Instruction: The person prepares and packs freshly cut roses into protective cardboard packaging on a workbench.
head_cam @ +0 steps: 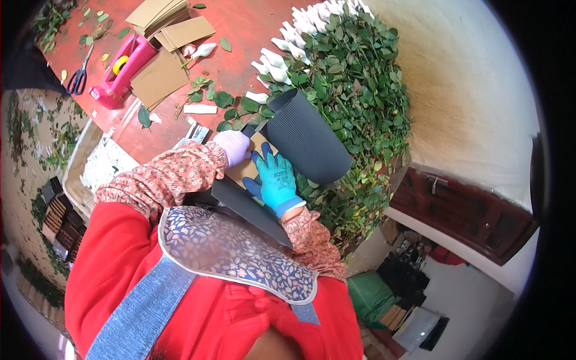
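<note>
In front of me a sheet of dark grey corrugated wrap [310, 139] lies with its far part curled over and its near part reaching towards my apron. A piece of brown cardboard [243, 170] rests on it. My left hand [234, 147], in a pale purple glove, is at the cardboard's left edge; its fingertips are partly hidden, so its hold is unclear. My right hand [275, 177], in a turquoise and dark blue glove, lies on the cardboard with fingers spread. A metal tool [197, 132], perhaps a stapler, is just beyond my left wrist.
Many leafy stems [360, 85] with white netted flower heads [274, 63] are piled at the right. Cardboard pieces [159, 78], a pink tape dispenser [123, 72] and scissors [78, 81] lie on the red table [171, 128]. A bin [83, 166] of white scraps stands at the left.
</note>
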